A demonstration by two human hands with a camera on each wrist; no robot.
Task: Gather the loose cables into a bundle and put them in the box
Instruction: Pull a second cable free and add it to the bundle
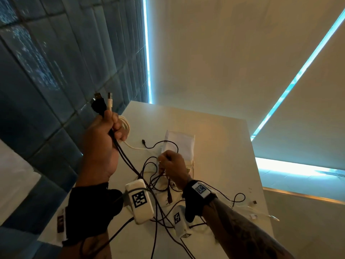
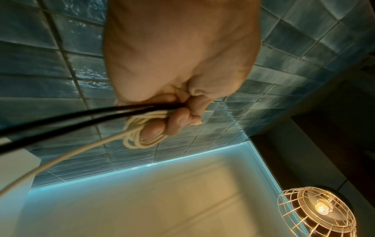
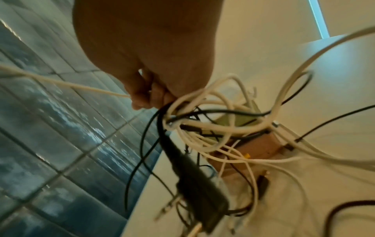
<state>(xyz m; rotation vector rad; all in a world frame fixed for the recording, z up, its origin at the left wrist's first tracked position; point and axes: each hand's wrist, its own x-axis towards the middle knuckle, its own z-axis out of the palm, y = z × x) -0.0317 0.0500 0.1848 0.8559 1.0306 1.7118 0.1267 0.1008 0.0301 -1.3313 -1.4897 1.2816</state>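
Your left hand (image 1: 104, 135) is raised at 10 o'clock over the white worktop (image 1: 224, 146), fingers (image 2: 182, 118) curled tight round a small coil of cream cable (image 2: 142, 133) and two black cables (image 1: 123, 156); a black USB plug (image 1: 98, 103) and a white USB plug (image 1: 110, 101) stick up above the fist. The black cables run down from that fist toward 6 o'clock. Your right hand (image 1: 172, 163) sits lower, near centre, fingers (image 3: 142, 97) closed round a tangle of white and black cables (image 3: 213, 125), with loops hanging beneath it and a black adapter block (image 3: 198, 184) dangling, blurred. More loose cable (image 1: 239, 199) trails on the worktop at 4 o'clock, beside the right forearm. The box (image 1: 179, 144) lies on the worktop just beyond the right hand, toward 12 o'clock; a black cable crosses its near part. Blue tiled wall (image 1: 46, 71) runs along 9 o'clock.
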